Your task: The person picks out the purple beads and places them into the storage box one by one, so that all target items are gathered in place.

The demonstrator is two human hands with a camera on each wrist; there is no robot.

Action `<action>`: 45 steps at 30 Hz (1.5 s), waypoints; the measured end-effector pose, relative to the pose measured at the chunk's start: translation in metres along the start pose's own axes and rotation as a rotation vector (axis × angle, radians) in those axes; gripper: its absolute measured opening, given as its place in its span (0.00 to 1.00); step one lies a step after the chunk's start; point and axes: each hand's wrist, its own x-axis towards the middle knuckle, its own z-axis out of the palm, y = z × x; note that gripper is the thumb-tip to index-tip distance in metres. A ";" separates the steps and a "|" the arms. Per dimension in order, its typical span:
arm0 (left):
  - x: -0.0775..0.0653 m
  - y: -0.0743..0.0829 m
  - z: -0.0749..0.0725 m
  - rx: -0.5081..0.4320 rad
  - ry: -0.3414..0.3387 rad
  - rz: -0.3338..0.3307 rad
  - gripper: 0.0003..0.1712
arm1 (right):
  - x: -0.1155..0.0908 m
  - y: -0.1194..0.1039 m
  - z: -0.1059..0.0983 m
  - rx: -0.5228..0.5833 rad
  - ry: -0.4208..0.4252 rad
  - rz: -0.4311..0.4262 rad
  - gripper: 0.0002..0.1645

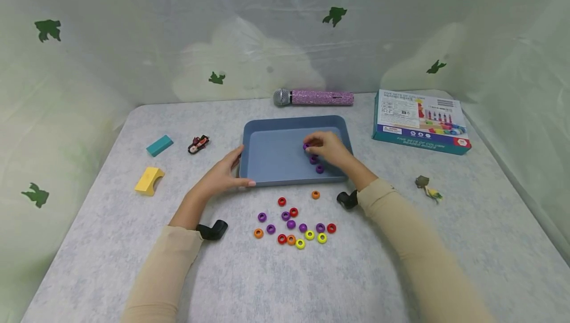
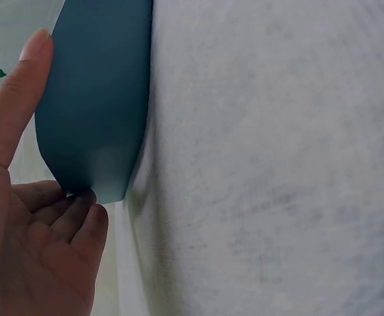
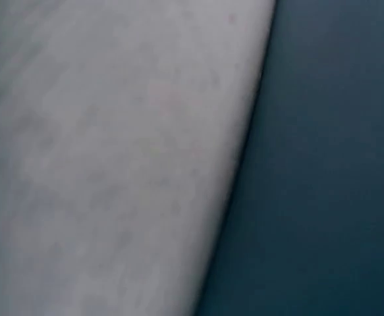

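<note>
A shallow blue tray [image 1: 276, 152] lies on the table, and my left hand [image 1: 222, 172] grips its near left corner. In the left wrist view, that hand's thumb lies along the tray's rim [image 2: 99, 85] while the curled fingers touch its end. Over the tray's right half, my right hand [image 1: 330, 149] pinches a purple bead [image 1: 306, 147] between thumb and fingers. Below it are a purple bead [image 1: 313, 160] and another purple bead [image 1: 319, 169], both inside the tray. The right wrist view catches only the tray's outer wall [image 3: 317, 171] and tabletop, without the hand.
Several loose beads, including a red bead [image 1: 282, 201] and a yellow bead [image 1: 322, 237], lie before the tray. A microphone [image 1: 320, 98] is behind it; a beaded-column box [image 1: 420, 122] stands right. At left are a teal block [image 1: 160, 145], a yellow arch block [image 1: 149, 181] and a small figure [image 1: 198, 144].
</note>
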 end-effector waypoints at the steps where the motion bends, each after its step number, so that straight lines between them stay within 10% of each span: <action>1: -0.003 0.005 -0.001 -0.004 -0.002 -0.002 0.59 | 0.001 0.001 0.002 -0.012 -0.006 0.005 0.13; 15: 0.000 -0.010 0.003 -0.014 0.005 -0.008 0.61 | -0.008 -0.007 0.001 -0.039 -0.023 -0.004 0.20; 24: 0.001 -0.008 0.002 -0.003 0.013 -0.023 0.62 | -0.076 -0.049 -0.013 0.083 -0.052 -0.319 0.25; 29: 0.003 -0.009 0.002 -0.005 0.020 -0.022 0.61 | -0.118 -0.064 -0.007 0.094 -0.162 -0.308 0.24; 39: 0.005 -0.009 0.002 -0.005 0.014 -0.005 0.61 | -0.147 -0.015 0.019 0.051 -0.390 -0.170 0.18; 45: 0.005 -0.009 0.003 0.008 0.004 0.003 0.61 | -0.148 -0.001 0.026 -0.055 -0.403 -0.232 0.13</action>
